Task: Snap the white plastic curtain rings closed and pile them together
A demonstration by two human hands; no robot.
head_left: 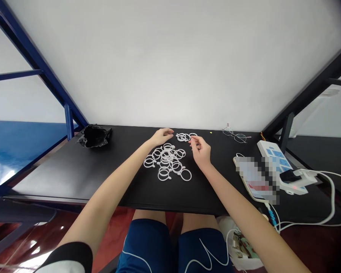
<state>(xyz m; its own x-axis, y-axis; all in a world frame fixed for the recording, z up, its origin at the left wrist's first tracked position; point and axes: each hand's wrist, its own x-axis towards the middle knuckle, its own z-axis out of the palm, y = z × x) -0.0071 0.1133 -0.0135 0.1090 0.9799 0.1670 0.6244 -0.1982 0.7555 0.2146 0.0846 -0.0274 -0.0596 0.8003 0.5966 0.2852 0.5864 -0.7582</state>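
White rings [176, 165], each with a small tab and much like curtain rings, lie in a loose, overlapping heap on the black table [147, 191]. A smaller cluster of the same rings [182, 137] sits farther back, near the wall. My left hand [162, 137] is just left of that cluster, its fingers stretched out and apart from the rings. On the cluster's right side, my right hand [200, 150] has thumb and finger pinched at the edge of a white ring [193, 134]. The fingertips partly cover that ring.
A crumpled black plastic bag [94, 136] stands at the back left. To the right are eyeglasses [234, 134], a charging phone [255, 182] and a white power strip [275, 155] with cables. A white wall [170, 68] rises behind the table, with metal frame bars at both sides.
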